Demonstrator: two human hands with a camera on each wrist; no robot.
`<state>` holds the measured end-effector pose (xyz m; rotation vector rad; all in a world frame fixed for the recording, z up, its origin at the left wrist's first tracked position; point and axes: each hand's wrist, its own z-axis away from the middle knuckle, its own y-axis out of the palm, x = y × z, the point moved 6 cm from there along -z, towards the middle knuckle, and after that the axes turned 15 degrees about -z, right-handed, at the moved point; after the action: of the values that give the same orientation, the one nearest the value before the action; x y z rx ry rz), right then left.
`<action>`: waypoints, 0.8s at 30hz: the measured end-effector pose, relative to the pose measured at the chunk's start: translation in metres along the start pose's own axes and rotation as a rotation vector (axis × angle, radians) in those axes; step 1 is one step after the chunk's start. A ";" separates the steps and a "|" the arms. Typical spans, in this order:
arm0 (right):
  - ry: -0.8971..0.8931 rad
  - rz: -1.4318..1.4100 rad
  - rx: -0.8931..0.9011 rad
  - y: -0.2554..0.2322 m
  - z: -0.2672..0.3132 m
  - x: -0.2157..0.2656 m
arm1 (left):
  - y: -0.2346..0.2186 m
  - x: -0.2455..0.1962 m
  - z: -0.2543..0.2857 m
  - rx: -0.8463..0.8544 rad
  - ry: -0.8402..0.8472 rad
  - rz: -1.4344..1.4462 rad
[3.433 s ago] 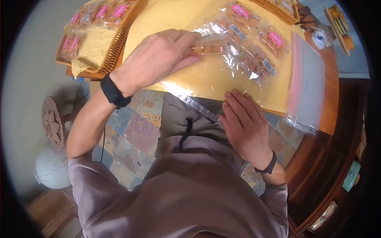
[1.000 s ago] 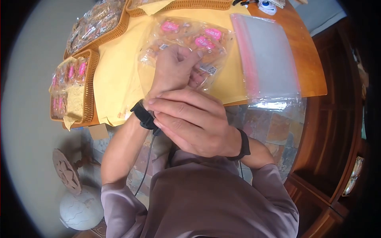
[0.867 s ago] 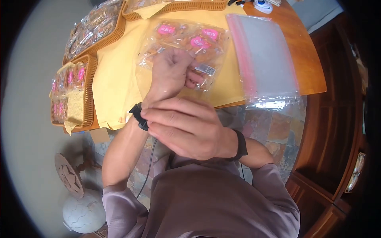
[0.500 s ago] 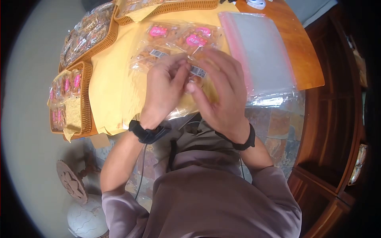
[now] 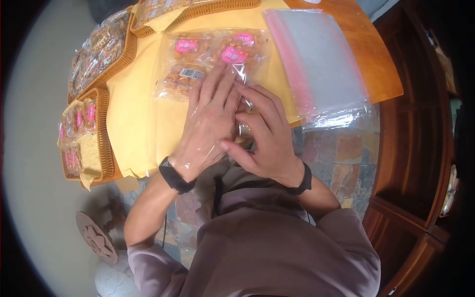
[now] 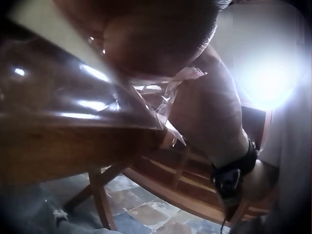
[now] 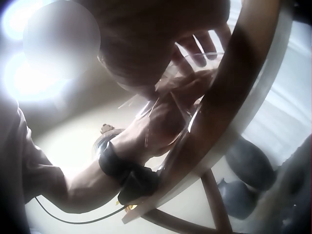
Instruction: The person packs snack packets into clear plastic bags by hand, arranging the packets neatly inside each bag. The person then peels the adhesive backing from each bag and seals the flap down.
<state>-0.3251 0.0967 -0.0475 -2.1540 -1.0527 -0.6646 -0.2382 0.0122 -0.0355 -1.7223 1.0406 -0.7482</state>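
Centre: clear bag (image 5: 168,116) of packets (image 5: 185,81), partly hand-hidden; upper left: baskets (image 5: 105,131) filled, one cropped; left hand (image 5: 205,128): released; right hand (image 5: 271,141): grip indeterminable

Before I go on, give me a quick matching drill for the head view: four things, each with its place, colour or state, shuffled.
Things
1. flat clear bags
2. left hand
3. right hand
4. barcode label

Descriptions
A. thumb spread away from bent fingers
B. black and white, on a snack packet
C. pink band along the left side
D. fingers stretched toward a pink label

Pairs: 1-C, 2-D, 3-A, 4-B
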 end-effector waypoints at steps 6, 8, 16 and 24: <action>-0.094 -0.092 -0.005 0.008 0.006 -0.006 | 0.011 0.006 0.002 0.091 0.078 0.085; -0.058 -0.105 -0.034 0.006 0.003 -0.003 | 0.008 0.007 -0.002 0.088 0.077 0.116; -0.039 -0.086 -0.036 0.003 -0.003 -0.003 | 0.012 0.011 -0.014 0.160 0.029 0.088; -0.036 -0.113 -0.069 0.007 -0.015 0.015 | 0.021 0.011 -0.014 0.135 0.065 -0.025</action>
<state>-0.3135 0.0899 -0.0292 -2.1851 -1.1943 -0.7262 -0.2520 -0.0070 -0.0500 -1.6078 0.9910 -0.8757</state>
